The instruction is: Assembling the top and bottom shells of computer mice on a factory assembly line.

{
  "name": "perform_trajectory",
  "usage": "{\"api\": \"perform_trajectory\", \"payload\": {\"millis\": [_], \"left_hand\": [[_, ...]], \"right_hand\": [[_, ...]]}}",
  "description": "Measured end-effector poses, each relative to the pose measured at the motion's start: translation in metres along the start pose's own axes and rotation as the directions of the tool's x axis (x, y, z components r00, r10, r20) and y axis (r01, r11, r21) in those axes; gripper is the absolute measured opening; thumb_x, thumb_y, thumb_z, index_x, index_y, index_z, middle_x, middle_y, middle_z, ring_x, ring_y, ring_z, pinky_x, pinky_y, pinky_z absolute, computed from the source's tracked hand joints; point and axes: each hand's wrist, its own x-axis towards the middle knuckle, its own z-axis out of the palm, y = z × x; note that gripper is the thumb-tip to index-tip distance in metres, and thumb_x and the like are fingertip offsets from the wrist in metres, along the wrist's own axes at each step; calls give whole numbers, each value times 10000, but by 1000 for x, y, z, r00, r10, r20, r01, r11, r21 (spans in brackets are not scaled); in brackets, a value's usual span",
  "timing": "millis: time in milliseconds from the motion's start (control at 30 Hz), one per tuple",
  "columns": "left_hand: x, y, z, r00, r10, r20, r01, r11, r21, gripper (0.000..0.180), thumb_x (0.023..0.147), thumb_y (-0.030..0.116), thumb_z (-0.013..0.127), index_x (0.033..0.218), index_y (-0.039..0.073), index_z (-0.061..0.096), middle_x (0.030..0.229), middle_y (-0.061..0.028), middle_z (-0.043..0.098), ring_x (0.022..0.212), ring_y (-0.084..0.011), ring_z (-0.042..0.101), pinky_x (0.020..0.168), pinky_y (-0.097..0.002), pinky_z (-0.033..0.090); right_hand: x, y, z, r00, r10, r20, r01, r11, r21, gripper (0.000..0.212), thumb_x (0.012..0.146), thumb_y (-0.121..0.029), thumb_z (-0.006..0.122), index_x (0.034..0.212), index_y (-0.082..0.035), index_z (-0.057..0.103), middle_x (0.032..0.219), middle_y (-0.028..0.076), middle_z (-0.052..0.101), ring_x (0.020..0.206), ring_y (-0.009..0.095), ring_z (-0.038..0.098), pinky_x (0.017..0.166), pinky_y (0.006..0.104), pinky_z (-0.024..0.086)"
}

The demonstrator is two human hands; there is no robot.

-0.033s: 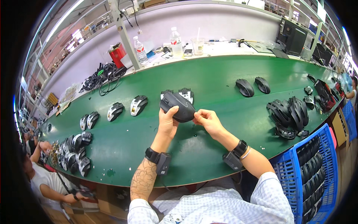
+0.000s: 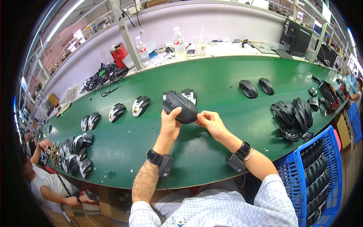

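My left hand (image 2: pixel 171 123) is closed around a black computer mouse (image 2: pixel 182 109), its thumb over the near side. The mouse is held above the green table, tilted, with its dark top shell showing. My right hand (image 2: pixel 209 122) touches the mouse's near right end, thumb and forefinger pinched together there. Whether a small part lies between those fingertips is hidden. Just behind the held mouse are two mouse bodies without top shells, one partly covered; the clearer one is a silver-and-black mouse body (image 2: pixel 189 95).
Several opened mice, among them a silver one (image 2: pixel 140 106), lie leftward beside a mouse pile (image 2: pixel 77 155). Two black mice (image 2: pixel 248 89) sit back right, near stacked black shells (image 2: pixel 293 115). A blue crate (image 2: pixel 298 178) flanks my right arm. A co-worker's hand (image 2: pixel 86 198) shows lower left.
My hands and the mouse stay practically in place. At the lower left, the co-worker's hands have shifted slightly.
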Motion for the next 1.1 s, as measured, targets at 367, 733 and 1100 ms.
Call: {"api": "perform_trajectory", "payload": {"millis": [367,733,1100], "left_hand": [[2,-13,-5,999,-25,-42,25,1000,-2,439,809,187,623,1189,42,457,1098,-95,564,1015,-211,580,880,-370,496],[-3,-21,5,987,-106,-121,113,992,53,581,942,512,282,1190,37,507,1138,-93,581,1069,-209,544,909,-378,434],[2,-21,-2,985,88,-150,-14,901,434,544,974,432,351,987,-39,623,922,-102,655,841,-159,632,770,-301,498]], "right_hand": [[1,-8,8,985,-142,-100,113,961,-252,678,753,-280,760,1293,-3,460,1137,95,544,965,189,576,827,340,479],[-3,-28,3,906,-424,16,317,651,-690,720,554,-142,830,1198,-12,533,1090,120,540,1013,255,551,856,341,471],[-1,-39,-6,889,-442,115,379,573,-727,645,547,-161,772,1152,-56,575,1068,64,550,943,201,559,761,324,458]]}}
